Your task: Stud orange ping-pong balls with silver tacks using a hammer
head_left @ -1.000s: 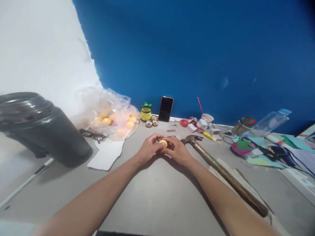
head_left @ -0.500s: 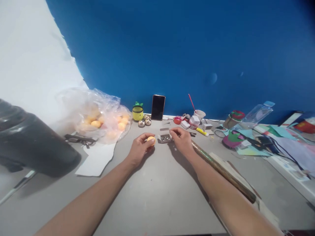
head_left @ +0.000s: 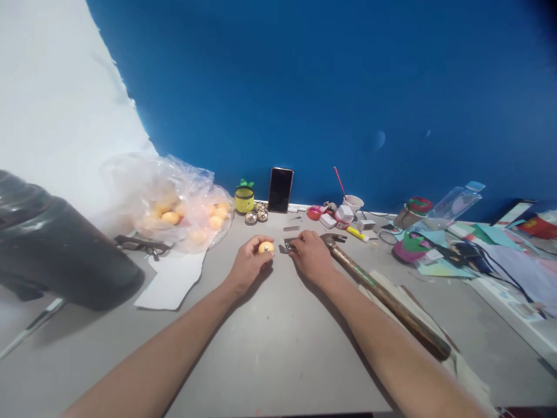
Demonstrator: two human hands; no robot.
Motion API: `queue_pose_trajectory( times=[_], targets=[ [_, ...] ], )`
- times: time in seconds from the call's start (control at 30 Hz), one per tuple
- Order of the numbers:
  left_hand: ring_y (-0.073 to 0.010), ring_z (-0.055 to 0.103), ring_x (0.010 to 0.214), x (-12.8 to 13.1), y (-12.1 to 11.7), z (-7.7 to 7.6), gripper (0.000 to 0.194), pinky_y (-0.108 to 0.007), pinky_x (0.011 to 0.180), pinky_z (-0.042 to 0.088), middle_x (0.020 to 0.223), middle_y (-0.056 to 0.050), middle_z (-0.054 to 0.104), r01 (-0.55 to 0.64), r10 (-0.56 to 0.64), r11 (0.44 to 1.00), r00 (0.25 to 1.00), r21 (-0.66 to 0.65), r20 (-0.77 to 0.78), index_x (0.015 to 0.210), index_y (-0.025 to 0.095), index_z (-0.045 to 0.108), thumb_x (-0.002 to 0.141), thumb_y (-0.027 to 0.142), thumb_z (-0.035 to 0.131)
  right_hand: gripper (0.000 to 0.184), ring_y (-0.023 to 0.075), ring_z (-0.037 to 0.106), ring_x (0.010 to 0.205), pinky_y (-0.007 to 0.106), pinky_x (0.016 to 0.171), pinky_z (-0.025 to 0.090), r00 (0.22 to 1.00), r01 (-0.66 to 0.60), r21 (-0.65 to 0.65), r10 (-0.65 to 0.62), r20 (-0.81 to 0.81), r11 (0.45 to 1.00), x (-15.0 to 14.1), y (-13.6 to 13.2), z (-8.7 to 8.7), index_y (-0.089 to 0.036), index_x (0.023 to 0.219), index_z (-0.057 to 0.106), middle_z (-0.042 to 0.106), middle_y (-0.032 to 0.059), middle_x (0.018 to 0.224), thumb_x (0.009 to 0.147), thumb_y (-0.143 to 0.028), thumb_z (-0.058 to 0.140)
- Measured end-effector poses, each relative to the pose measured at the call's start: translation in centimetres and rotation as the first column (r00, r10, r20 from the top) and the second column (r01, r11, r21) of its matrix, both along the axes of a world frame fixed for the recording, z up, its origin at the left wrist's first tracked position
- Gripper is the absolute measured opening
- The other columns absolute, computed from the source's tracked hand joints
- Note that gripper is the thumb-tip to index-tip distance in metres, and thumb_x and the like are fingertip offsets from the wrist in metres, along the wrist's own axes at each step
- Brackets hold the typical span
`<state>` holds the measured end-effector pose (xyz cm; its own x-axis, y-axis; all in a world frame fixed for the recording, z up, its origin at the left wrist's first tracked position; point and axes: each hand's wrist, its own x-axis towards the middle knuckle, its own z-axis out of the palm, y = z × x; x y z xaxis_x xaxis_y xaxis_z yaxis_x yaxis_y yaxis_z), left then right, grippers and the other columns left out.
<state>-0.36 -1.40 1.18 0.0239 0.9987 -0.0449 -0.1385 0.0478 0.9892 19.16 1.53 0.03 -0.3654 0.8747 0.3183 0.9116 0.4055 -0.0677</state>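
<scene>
My left hand (head_left: 249, 262) grips a yellow-orange ball (head_left: 266, 247) the size of a ping-pong ball, between thumb and fingers. One small shiny metal piece shows on the ball's near face. Just to the right, my right hand (head_left: 314, 255) reaches over a small open box (head_left: 288, 245) of tiny shiny metal pieces. Its fingertips are pinched together inside the box, and what they hold is hidden. The hand covers most of the box. Several balls covered in shiny studs (head_left: 256, 213) sit behind, near the wall.
A clear plastic bag (head_left: 183, 191) of orange balls lies left, by a large dark cylinder (head_left: 65, 249). A phone (head_left: 281, 190) leans against the wall. A claw hammer (head_left: 387, 296) lies beside my right arm. Papers, a bottle (head_left: 456, 203) and a power strip (head_left: 513, 305) fill the right side.
My right hand has moved left, from the box's right edge to over its contents, uncovering the hammer's head. The ball has turned in my left hand, so its metal piece now shows.
</scene>
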Motion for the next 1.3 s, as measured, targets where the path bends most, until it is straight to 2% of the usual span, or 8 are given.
queue_pose_trajectory(
  times=[0.23, 0.47, 0.83, 1.3],
  targets=[
    [-0.0119, 0.051, 0.053, 0.4, -0.4, 0.5, 0.030, -0.025, 0.052, 0.038, 0.064, 0.003, 0.061, 0.031, -0.029, 0.999, 0.994, 0.013, -0.107, 0.096, 0.018, 0.071, 0.066, 0.021, 0.076, 0.020, 0.0262, 0.054, 0.105, 0.037, 0.088, 0.040, 0.999, -0.013, -0.028, 0.014, 0.041, 1.000, -0.1, 0.4, 0.0, -0.021, 0.100, 0.076, 0.067, 0.0103, 0.109, 0.100, -0.025, 0.057],
    [-0.0135, 0.054, 0.056, 0.5, -0.4, 0.3, 0.027, -0.025, 0.051, 0.040, 0.067, 0.001, 0.063, 0.035, -0.032, 0.999, 0.990, 0.025, -0.140, 0.092, 0.019, 0.073, 0.066, 0.020, 0.078, 0.024, 0.0276, 0.054, 0.108, 0.038, 0.086, 0.037, 0.996, -0.028, -0.072, 0.033, 0.081, 0.997, -0.3, 0.2, 0.5, -0.023, 0.115, 0.074, 0.070, 0.0099, 0.110, 0.102, -0.025, 0.053],
    [-0.0150, 0.057, 0.061, 0.4, -0.3, -0.1, 0.027, -0.025, 0.052, 0.042, 0.072, 0.000, 0.065, 0.048, -0.045, 0.999, 0.983, 0.013, -0.178, 0.095, 0.020, 0.073, 0.068, 0.021, 0.076, 0.017, 0.0280, 0.055, 0.108, 0.038, 0.085, 0.037, 0.995, -0.026, -0.076, 0.033, 0.097, 0.997, -0.3, 0.5, 0.3, -0.020, 0.107, 0.072, 0.071, 0.0111, 0.110, 0.101, -0.026, 0.057],
    [-0.0133, 0.055, 0.059, 0.4, -0.3, 0.2, 0.029, -0.025, 0.052, 0.042, 0.073, 0.000, 0.065, 0.040, -0.038, 0.999, 0.978, 0.006, -0.207, 0.095, 0.018, 0.071, 0.067, 0.026, 0.076, 0.010, 0.0229, 0.060, 0.100, 0.034, 0.081, 0.034, 0.994, -0.061, -0.086, 0.052, -0.100, 0.994, 0.2, 0.2, 0.8, -0.022, 0.098, 0.074, 0.075, 0.0046, 0.101, 0.095, -0.030, 0.071]
  ],
)
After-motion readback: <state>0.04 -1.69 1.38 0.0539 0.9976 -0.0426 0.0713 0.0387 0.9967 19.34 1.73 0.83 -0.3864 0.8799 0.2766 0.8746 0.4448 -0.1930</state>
